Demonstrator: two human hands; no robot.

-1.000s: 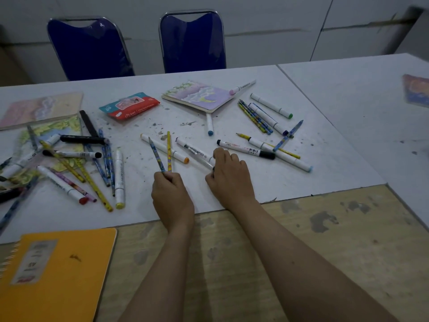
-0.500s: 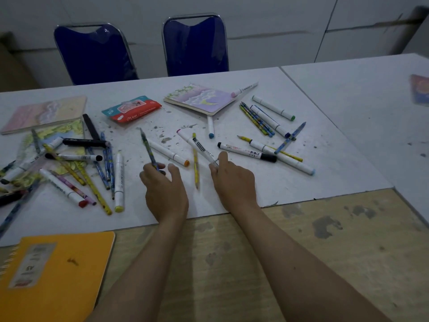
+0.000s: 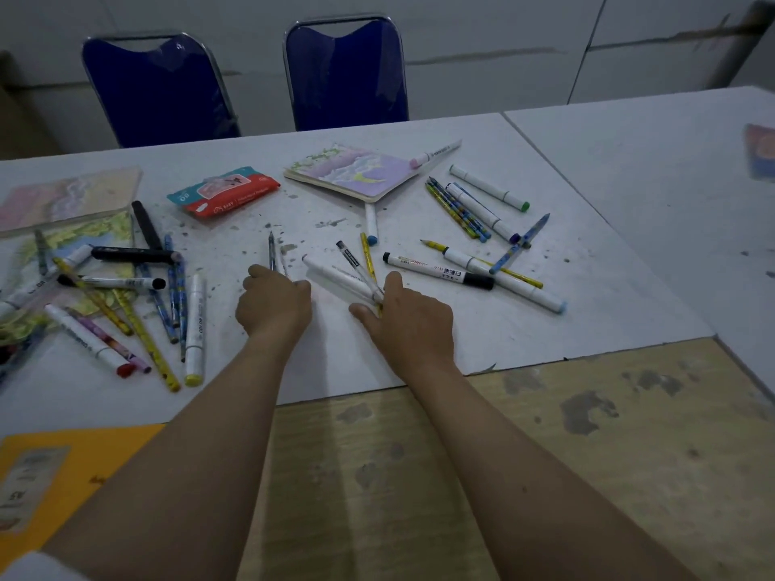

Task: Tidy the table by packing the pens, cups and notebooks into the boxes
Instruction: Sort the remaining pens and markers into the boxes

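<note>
A slim blue pencil [image 3: 271, 254] is being gripped in the curled fingers of the left hand [image 3: 273, 301], its tip pointing away from the person — held upright in the fist, apparently so that more pens can be added to it. Just right of that pencil, a small fan of pens is being gathered by the right hand [image 3: 409, 318]: a white marker [image 3: 335, 275], a clear pen with a dark cap [image 3: 356, 264] and a yellow pencil [image 3: 368, 255] are being pinched at their near ends between thumb and fingers, so their far ends are splaying out over the worktop [image 3: 587, 262]. The bundling looks meant to save trips, since no box is being shown in this view.

Further right of the blue pencil, a black-capped marker [image 3: 438, 271] and a loose scatter of pens and pencils are lying flat, untouched. Beyond it, a purple notebook [image 3: 354, 171] is resting on a blue-tipped marker [image 3: 371, 224], with a pack of wipes [image 3: 224, 192] beside it. Left of the blue pencil, a second heap of pens [image 3: 126, 295] is lying partly over a yellow-green notebook [image 3: 75, 241], with a pink notebook [image 3: 67, 197] behind. Nearer the person, an orange notebook [image 3: 54, 475] is waiting at the worktop's edge. No cups can be made out.
</note>
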